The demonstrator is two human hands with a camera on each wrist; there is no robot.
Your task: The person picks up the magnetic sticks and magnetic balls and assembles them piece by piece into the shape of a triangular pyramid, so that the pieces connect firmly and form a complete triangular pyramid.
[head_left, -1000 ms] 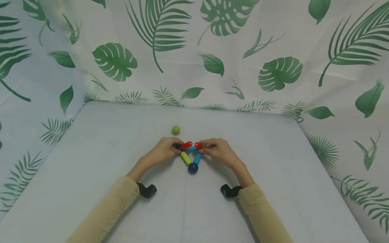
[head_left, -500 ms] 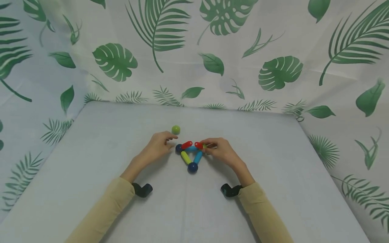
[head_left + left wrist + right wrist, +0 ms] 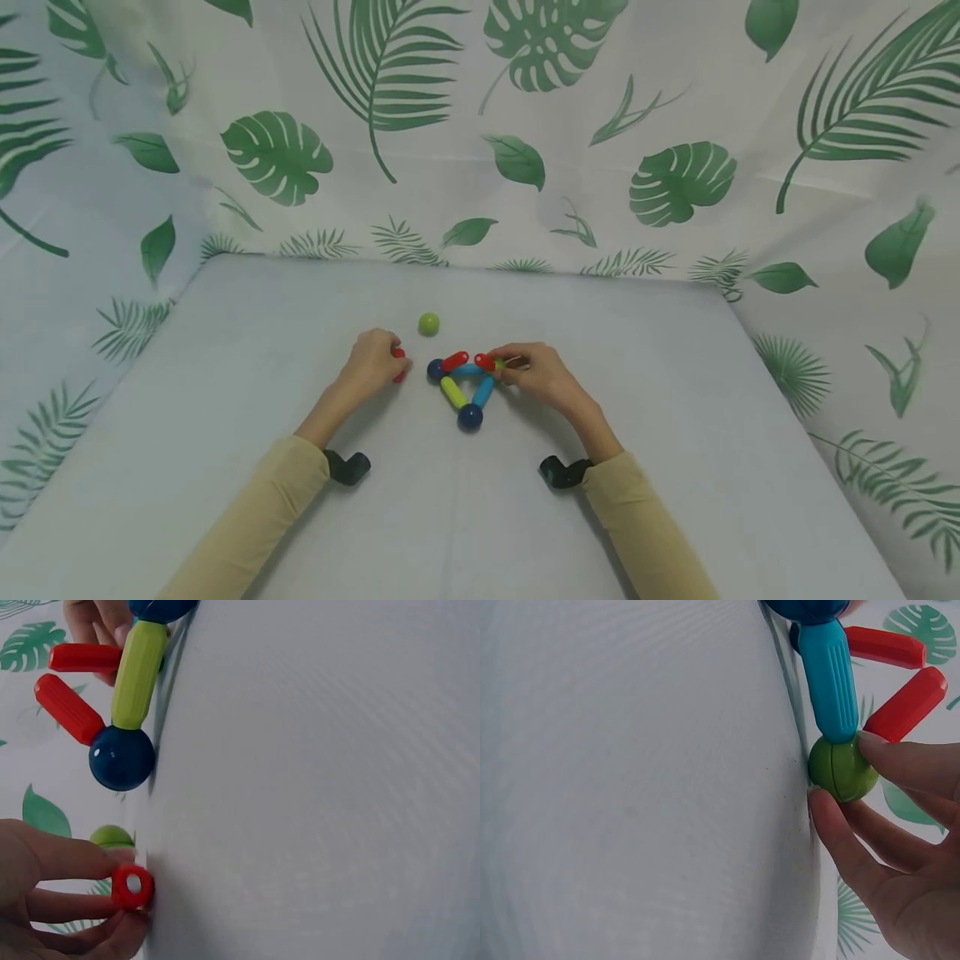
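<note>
A triangle of magnetic sticks and balls lies mid-table: a yellow-green stick (image 3: pixel 453 392), two blue sticks, including the right one (image 3: pixel 830 682), two dark blue balls, the near one at the front corner (image 3: pixel 470 417), and a green ball (image 3: pixel 844 769). From the two back corners, a red stick (image 3: pixel 69 709) and another red stick (image 3: pixel 907 705) slant upward, their free tips apart. My right hand (image 3: pixel 543 375) pinches the green corner ball. Left of the triangle, my left hand (image 3: pixel 367 364) pinches a separate red stick (image 3: pixel 133 886), seen end-on in the left wrist view.
A loose green ball (image 3: pixel 429 324) sits on the white table (image 3: pixel 450 533) behind the triangle. A leaf-printed cloth (image 3: pixel 570 183) rises at the back and sides. Dark wrist devices, such as the left one (image 3: pixel 348 468), stick out near both cuffs.
My left hand has let go of the triangle's left dark blue ball, moved left, and now holds a separate red stick. The right hand stays on the green corner ball.
</note>
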